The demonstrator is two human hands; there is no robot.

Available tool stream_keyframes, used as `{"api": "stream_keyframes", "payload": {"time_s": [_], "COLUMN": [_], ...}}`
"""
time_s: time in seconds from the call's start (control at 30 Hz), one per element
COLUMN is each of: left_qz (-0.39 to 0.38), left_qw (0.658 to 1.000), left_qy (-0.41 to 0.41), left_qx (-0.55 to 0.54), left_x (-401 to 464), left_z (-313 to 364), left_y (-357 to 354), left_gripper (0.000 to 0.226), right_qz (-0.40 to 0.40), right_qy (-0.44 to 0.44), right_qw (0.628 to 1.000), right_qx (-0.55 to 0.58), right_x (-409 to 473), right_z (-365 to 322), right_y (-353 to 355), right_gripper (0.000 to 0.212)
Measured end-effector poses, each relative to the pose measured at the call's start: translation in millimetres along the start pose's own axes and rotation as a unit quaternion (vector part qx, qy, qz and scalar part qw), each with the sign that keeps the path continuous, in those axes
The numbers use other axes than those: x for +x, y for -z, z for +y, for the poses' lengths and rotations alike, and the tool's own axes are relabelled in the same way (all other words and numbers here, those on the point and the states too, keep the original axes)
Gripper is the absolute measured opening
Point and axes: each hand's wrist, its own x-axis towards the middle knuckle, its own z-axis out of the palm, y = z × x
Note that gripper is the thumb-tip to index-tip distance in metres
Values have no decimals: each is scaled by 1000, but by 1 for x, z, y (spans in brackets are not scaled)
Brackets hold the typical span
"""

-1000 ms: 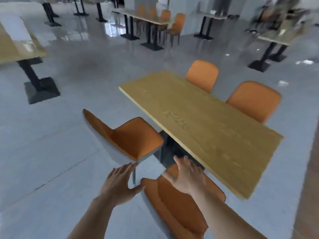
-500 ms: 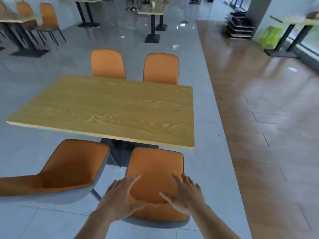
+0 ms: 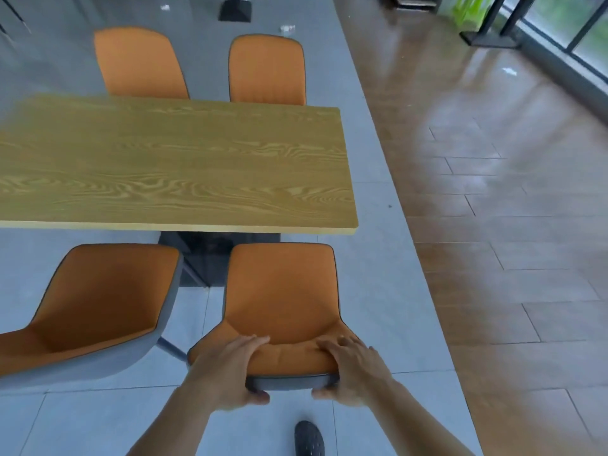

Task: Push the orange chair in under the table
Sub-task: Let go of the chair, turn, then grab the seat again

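At far left, second orange chair (image 3: 95, 304) turned away from wooden table (image 3: 177, 166). Left hand (image 3: 227, 373) and right hand (image 3: 353, 370) gripping top of backrest of orange chair (image 3: 283, 297), fingers pressed together over front, thumbs behind. Seat just short of table edge, not under it; dark shoe (image 3: 309, 439) on grey floor below.

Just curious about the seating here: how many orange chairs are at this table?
4. Two on the far side, far left chair and far right chair; two on the near side, near left chair and the held chair. Others may lie out of view.
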Motion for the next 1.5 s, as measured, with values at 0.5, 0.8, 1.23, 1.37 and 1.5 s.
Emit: {"api": "stream_keyframes", "payload": {"time_s": [0.5, 0.8, 1.23, 1.37, 1.5], "left_qz": [130, 152, 132, 134, 135], "left_qw": [990, 987, 987, 985, 986], "left_qy": [-50, -52, -76, -90, -85], "left_qx": [21, 25, 53, 54, 56], "left_x": [-24, -32, -17, -18, -19], "left_z": [-63, -85, -94, -94, -92], "left_y": [-22, -19, -8, -11, -9], "left_gripper": [58, 57, 58, 60, 60], "right_qz": [123, 153, 181, 185, 183], "right_qy": [31, 43, 32, 27, 24], "right_qw": [992, 987, 982, 982, 982], "right_qx": [-26, -35, -33, -31, -29], "right_x": [0, 13, 21, 20, 19], "right_z": [-42, -62, -66, -68, -68], "right_y": [-31, -39, -29, -33, -32], "right_gripper": [59, 58, 57, 58, 58]}}
